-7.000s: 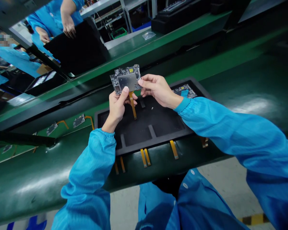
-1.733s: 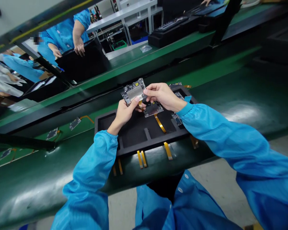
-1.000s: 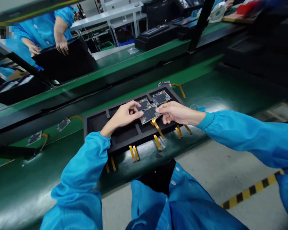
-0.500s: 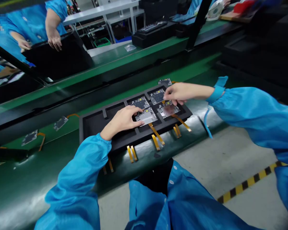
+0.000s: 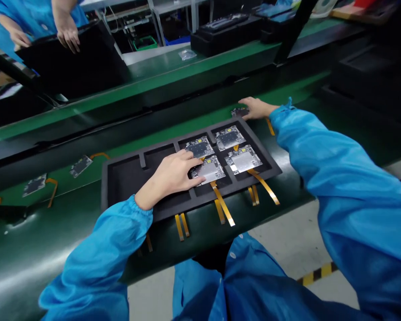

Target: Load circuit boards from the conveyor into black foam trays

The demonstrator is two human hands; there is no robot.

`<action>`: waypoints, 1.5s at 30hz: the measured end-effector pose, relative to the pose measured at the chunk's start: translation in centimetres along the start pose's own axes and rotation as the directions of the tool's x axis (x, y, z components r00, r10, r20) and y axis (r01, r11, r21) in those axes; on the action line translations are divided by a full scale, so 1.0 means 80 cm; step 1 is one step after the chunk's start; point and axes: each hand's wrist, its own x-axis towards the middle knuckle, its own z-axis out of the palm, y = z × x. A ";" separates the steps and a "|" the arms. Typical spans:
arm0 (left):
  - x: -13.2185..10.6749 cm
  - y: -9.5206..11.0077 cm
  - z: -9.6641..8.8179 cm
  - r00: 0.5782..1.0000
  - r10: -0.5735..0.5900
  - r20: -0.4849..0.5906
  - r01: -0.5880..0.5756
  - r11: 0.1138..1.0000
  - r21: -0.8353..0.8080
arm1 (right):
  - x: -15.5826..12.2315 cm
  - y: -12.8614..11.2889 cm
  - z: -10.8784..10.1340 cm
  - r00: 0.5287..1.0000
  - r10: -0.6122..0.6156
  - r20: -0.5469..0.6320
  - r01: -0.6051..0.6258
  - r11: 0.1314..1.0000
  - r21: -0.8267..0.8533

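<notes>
Your left hand [image 5: 173,174] is on the near middle board [image 5: 213,170] in the black tray [image 5: 130,176], thumb and forefinger moderately apart at its left end. That board lies flat, silver side up, long axis left to right with the right end a bit farther from you; its orange ribbon [image 5: 223,204] points toward you, angling right over the tray's near rim. Near right board [image 5: 245,159] beside it: same lie, ribbon also out over the rim. Far middle board [image 5: 200,148] and far right board [image 5: 230,138] sit behind, dark face up, long axes the same way. Your right hand [image 5: 258,108] is out past the tray's far right corner, fingers spread over the loose board [image 5: 239,111]; can't tell if they grip it. Tray's long axis runs left to right, right end farther off.
</notes>
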 end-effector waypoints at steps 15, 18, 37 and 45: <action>0.002 -0.007 0.009 0.982 -0.028 -0.186 0.011 0.996 -0.092 | -0.039 -0.025 -0.027 0.987 0.086 -0.133 -0.105 0.984 -0.146; 0.003 -0.011 0.010 0.967 -0.057 -0.249 0.014 0.985 -0.171 | -0.050 -0.042 -0.054 0.955 0.107 -0.275 -0.141 0.984 -0.108; 0.019 -0.043 0.003 0.768 -0.519 -0.375 -0.280 0.256 -0.925 | -0.161 -0.312 -0.067 0.530 -0.821 -0.213 0.807 0.566 -0.170; 0.019 -0.091 0.004 0.407 -0.758 -0.509 -0.253 0.442 -0.860 | -0.099 -0.319 -0.013 0.646 -0.456 -0.612 0.682 0.705 0.196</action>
